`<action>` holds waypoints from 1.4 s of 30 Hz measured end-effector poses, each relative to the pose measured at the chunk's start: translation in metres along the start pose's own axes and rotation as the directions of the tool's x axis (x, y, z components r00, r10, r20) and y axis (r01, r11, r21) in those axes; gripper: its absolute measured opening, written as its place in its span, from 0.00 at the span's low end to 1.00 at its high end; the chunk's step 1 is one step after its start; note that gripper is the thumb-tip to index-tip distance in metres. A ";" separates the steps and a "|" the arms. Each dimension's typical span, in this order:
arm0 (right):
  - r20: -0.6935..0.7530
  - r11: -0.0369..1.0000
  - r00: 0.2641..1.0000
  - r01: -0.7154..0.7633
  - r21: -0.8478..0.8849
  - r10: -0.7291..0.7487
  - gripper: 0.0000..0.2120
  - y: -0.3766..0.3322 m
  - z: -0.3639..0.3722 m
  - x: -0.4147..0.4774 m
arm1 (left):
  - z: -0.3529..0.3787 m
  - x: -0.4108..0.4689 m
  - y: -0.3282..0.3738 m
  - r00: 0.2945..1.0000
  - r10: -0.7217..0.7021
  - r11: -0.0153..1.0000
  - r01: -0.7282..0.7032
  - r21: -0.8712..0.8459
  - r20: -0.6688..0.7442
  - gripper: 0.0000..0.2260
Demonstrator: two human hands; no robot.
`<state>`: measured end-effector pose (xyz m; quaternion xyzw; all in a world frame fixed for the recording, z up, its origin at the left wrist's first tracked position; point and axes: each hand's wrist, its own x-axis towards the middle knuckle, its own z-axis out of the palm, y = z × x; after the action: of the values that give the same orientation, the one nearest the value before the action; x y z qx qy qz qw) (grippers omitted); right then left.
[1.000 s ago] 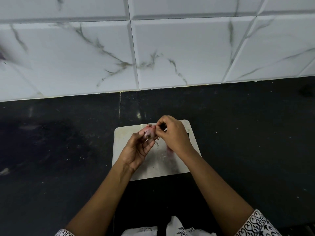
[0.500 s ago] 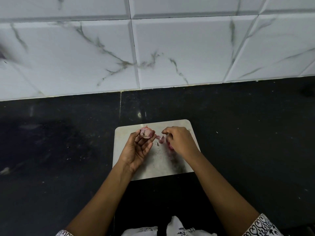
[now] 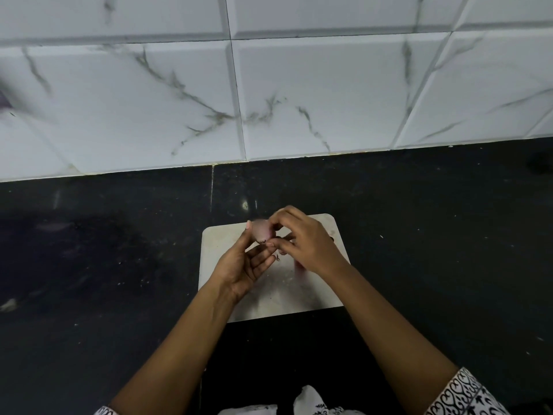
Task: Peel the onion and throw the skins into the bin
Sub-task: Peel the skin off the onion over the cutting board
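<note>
Pale purple and partly stripped, a small onion is held between a person's two hands above a worn white cutting board on a black stone counter. The left hand cradles it at the fingertips, thumb on its left side and fingers curled beneath. The right hand closes in from the other side, forefinger and thumb bent against the onion's upper right edge in what looks like a pinch on the skin. The blur hides whether a flap is actually caught. A reddish scrap of skin lies on the board under the right wrist, with dark flecks nearby. No bin is in view.

The job appears to be mid-peel. To do this step well, the left fingers should hold the bulb firm without squeezing. The right nails should lift a loose edge and draw it away in one strip rather than tearing it into crumbs. Working low over the board should let any dropped pieces land where they can be gathered for the bin.
</note>
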<state>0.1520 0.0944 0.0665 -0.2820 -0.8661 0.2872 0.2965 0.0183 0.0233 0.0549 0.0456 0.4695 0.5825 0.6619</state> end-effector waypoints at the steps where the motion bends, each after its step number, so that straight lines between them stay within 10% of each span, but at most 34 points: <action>1: 0.003 1.000 1.000 -0.006 0.019 0.006 0.11 0.001 0.000 0.001 | 0.000 0.000 0.001 1.000 0.000 1.000 0.000 0.021 -0.013 0.18; 23: -0.014 0.941 0.985 -0.162 0.297 0.174 0.12 0.010 -0.003 -0.003 | 0.005 0.000 0.005 0.999 -0.031 0.994 0.035 0.103 -0.042 0.18; 29: -0.078 0.990 0.995 -0.057 0.127 0.067 0.07 0.006 -0.006 -0.003 | 0.002 0.000 0.006 0.999 -0.035 0.996 0.036 0.086 -0.016 0.18; 42: 0.283 0.986 0.959 0.031 -0.165 0.017 0.04 -0.001 -0.020 0.010 | 0.000 0.000 0.003 1.000 -0.028 0.989 0.029 0.147 -0.006 0.17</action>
<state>0.1588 0.1064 0.0839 -0.2588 -0.9217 0.2495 0.1455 0.0162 0.0247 0.0568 0.0867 0.5132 0.5368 0.6641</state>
